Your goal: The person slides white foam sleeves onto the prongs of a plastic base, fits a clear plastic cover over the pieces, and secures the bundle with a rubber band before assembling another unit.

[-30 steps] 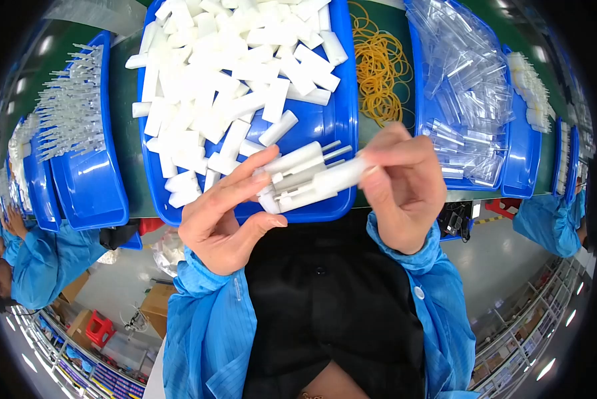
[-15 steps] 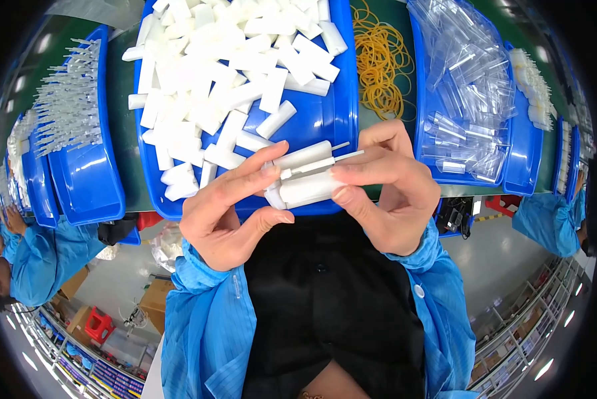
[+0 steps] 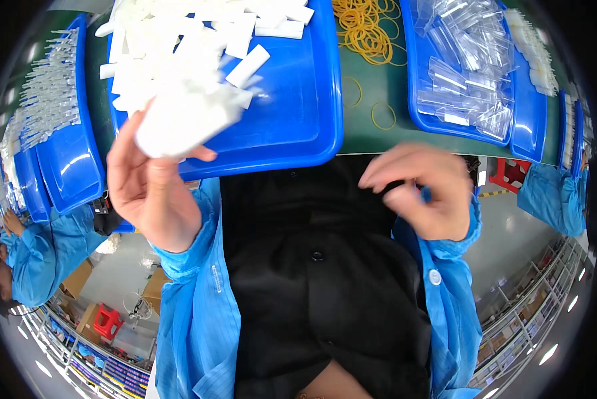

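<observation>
My left hand [image 3: 153,196] is raised over the near left part of a large blue tray [image 3: 272,166], closed around a white foam-like piece [image 3: 179,123]. The piece is smeared by motion, so its exact shape cannot be made out. Behind it, white blocks [image 3: 159,50] are heaped in the tray and partly hidden by the held piece. Apart from the tray, my right hand [image 3: 435,189] hovers in front of the table's near edge. Its fingers are bent, with a gap to the thumb, and nothing shows between them.
Yellow rubber bands [image 3: 365,36] lie on the green table [image 3: 372,143], right of the tray. Farther right, a blue tray holds clear plastic pieces [image 3: 468,76]. Another blue tray [image 3: 72,173] with thin whitish sticks [image 3: 52,93] stands left. People in blue sleeves [image 3: 551,199] sit at both sides.
Both hands were together on white pieces with a thin stick. They have parted: the left moved left with a white piece, the right let go and moved right. The view has shifted slightly.
</observation>
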A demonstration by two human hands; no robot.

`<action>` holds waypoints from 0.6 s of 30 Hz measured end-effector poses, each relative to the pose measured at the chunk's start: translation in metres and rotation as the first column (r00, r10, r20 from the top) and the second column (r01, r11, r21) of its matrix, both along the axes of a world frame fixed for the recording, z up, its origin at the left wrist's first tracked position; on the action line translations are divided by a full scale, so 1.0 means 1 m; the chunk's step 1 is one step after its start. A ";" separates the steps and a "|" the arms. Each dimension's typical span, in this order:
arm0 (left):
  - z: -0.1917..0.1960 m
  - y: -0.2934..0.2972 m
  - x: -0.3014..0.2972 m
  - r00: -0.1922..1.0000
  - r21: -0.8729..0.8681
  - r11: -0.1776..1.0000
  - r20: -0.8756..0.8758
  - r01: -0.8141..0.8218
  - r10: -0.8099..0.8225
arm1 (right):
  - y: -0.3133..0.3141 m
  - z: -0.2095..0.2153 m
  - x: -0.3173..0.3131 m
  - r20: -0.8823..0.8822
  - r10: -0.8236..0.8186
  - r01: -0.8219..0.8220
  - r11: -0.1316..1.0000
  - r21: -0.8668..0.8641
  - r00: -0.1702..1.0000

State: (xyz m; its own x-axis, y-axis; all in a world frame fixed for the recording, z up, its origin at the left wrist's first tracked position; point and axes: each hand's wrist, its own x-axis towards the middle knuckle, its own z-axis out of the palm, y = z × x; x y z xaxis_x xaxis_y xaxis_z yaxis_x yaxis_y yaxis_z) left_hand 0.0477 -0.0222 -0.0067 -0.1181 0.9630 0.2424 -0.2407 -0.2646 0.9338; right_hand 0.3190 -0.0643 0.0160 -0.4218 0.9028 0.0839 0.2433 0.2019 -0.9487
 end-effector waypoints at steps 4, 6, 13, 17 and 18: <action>-0.001 -0.001 -0.015 0.993 0.001 0.993 0.023 -0.119 0.119 | -0.037 -0.054 0.003 0.440 0.077 -0.012 0.989 -0.149 0.895; -0.001 -0.003 -0.014 0.995 0.004 0.996 0.038 -0.088 0.088 | -0.040 -0.095 -0.002 0.534 -0.192 0.223 0.975 0.008 0.823; -0.006 -0.004 0.000 0.993 -0.042 0.998 0.111 0.046 -0.041 | -0.005 -0.143 -0.025 0.240 -0.045 0.028 0.997 0.077 0.970; -0.002 -0.005 0.003 0.993 -0.053 0.994 0.078 0.091 -0.087 | 0.000 -0.152 -0.036 0.458 -0.182 -0.009 0.923 0.385 0.870; -0.002 -0.005 0.003 0.994 -0.053 0.995 0.077 0.087 -0.083 | 0.003 -0.150 -0.037 0.458 -0.179 -0.013 0.923 0.385 0.871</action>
